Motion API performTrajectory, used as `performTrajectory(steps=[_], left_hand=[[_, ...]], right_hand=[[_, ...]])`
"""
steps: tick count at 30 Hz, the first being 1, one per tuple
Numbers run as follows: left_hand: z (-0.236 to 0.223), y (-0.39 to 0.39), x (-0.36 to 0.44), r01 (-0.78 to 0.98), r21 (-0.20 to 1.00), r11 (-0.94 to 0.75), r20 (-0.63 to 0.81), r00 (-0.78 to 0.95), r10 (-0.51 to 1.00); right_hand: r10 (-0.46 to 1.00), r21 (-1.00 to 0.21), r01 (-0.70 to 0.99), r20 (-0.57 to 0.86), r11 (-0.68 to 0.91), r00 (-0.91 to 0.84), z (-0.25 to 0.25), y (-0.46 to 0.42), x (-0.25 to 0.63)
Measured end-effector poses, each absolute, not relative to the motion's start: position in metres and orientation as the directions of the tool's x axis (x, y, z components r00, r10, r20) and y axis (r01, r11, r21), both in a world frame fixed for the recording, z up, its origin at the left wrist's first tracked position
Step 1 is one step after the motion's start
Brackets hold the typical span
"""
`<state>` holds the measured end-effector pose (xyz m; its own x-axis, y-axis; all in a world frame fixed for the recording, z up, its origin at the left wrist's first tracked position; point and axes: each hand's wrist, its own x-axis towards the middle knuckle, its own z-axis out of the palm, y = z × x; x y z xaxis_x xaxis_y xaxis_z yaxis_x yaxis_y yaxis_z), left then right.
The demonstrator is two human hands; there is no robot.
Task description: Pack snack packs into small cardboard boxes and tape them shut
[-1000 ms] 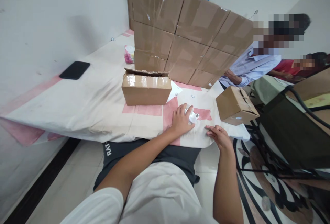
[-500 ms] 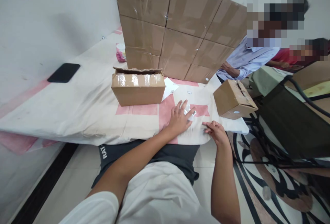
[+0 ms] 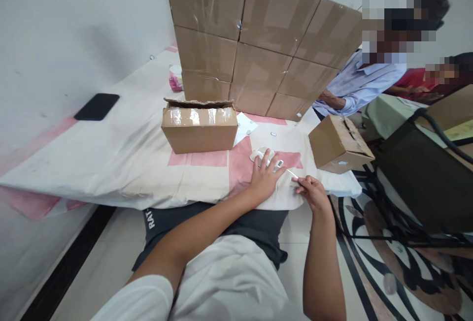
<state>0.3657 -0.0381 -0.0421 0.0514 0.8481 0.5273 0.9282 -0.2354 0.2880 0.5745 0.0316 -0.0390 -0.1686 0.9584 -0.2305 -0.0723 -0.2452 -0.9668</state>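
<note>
My left hand (image 3: 264,180) lies on the cloth-covered table with its fingers spread. Its fingertips rest on a crumpled white piece (image 3: 257,153), which looks like thin paper or tissue and is partly hidden under them. At the fingers' right edge is a small white piece with a dark outline (image 3: 280,164). My right hand (image 3: 312,192) is closed just to the right, thumb and forefinger pinching a thin white stick (image 3: 291,174). The stick points up and left towards my left hand; its exact kind is too small to tell.
A cardboard box with a raised flap (image 3: 199,136) stands left of my hands, beside a white sheet (image 3: 244,126). Another box (image 3: 338,146) sits at the table's right edge. Stacked taped cartons (image 3: 262,60) rise behind. A black flat object (image 3: 96,107) lies far left. Two people are at right.
My left hand has shifted slightly right and flattened, uncovering more of the crumpled white piece. The thin white stick now shows between my right fingertips and my left hand.
</note>
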Motion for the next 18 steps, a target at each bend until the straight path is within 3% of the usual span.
performTrajectory(steps=[18], left_hand=[[-0.05, -0.037, 0.362, 0.91, 0.289, -0.297, 0.48, 0.131, 0.867]], right_hand=[[0.959, -0.975, -0.08, -0.187, -0.209, -0.214, -0.042, 0.027, 0.575]])
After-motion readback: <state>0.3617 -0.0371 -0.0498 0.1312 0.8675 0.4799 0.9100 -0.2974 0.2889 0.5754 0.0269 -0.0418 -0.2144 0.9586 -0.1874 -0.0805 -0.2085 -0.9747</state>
